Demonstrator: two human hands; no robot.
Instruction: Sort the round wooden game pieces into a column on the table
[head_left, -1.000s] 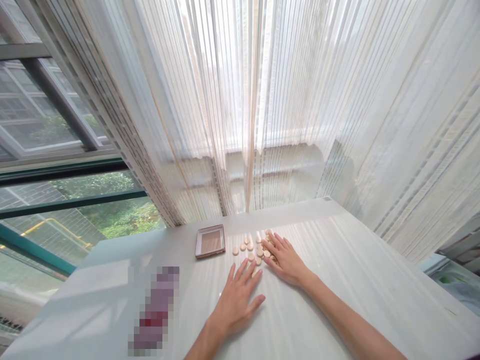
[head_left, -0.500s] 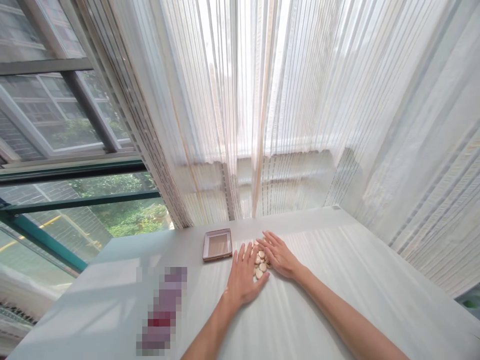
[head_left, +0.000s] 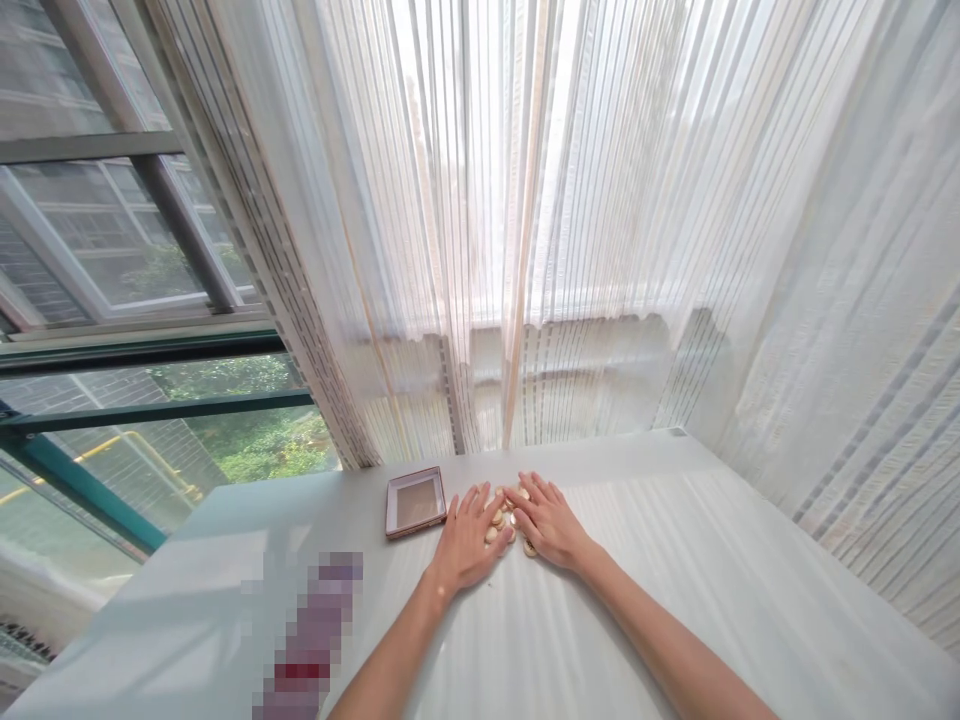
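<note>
Several small, round, pale wooden pieces (head_left: 498,517) lie in a loose heap on the white table between my hands. My left hand (head_left: 469,542) rests palm down over the heap's left side, fingers stretched forward and thumb reaching across toward the right. From the right, my right hand (head_left: 553,525) lies flat over the other side, with its fingers pointing forward and left. The fingertips of both hands come close together at the far end. One piece (head_left: 530,548) with a dark mark shows just below my right hand. The palms hide part of the heap.
A shallow open box (head_left: 391,505) with a reddish-brown rim sits just left of my left hand. A blurred purple patch (head_left: 311,630) covers something at the table's front left. Sheer striped curtains (head_left: 570,220) hang behind the table (head_left: 645,600), with an open window at left.
Both hands have shifted over the pieces, with my right hand now covering more of them. The heap has been pushed about and fewer pieces show. The view has moved slightly.
</note>
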